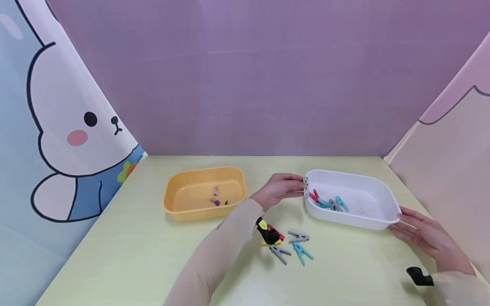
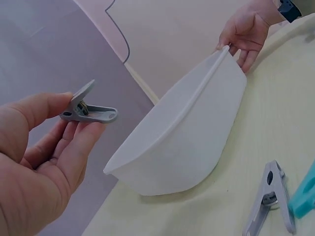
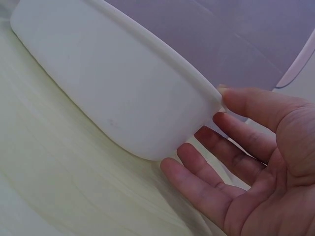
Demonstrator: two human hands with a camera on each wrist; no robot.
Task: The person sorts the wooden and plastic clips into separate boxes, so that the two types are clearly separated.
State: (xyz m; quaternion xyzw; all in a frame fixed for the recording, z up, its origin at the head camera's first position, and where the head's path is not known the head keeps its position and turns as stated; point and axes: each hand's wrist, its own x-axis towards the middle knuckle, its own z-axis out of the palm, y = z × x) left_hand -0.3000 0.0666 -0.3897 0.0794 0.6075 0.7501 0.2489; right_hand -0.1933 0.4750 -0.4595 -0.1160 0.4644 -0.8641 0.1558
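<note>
Gray clothespin (image 2: 88, 118) is up in the left hand (image 1: 281, 187), pinched between the thumb and fingers, right by the left end of a white basin (image 1: 356, 217). From the head view it overlaps the rim there, while the left wrist view has it off to one side, so I honestly can't tell if it's touching.

Right hand (image 1: 425, 236) is at the other end of the basin: thumb on the rim, the other fingers spread against the outside of the end wall, so it's basically gripping that corner.

Inside the basin, bunched toward the left, are a red clothespin (image 1: 314, 195), a couple of teal clothespins (image 1: 342, 204) and another gray one. More clothespins lie on the counter (image 1: 344, 263) on the near side: two gray, one teal (image 1: 302, 253), plus a red and a yellow partly hidden behind the black wristband (image 1: 268, 233).

Over on the left sits a yellow-orange tub (image 1: 204, 213) with some tiny bits (image 1: 215, 202) in it, too small to make out.
</note>
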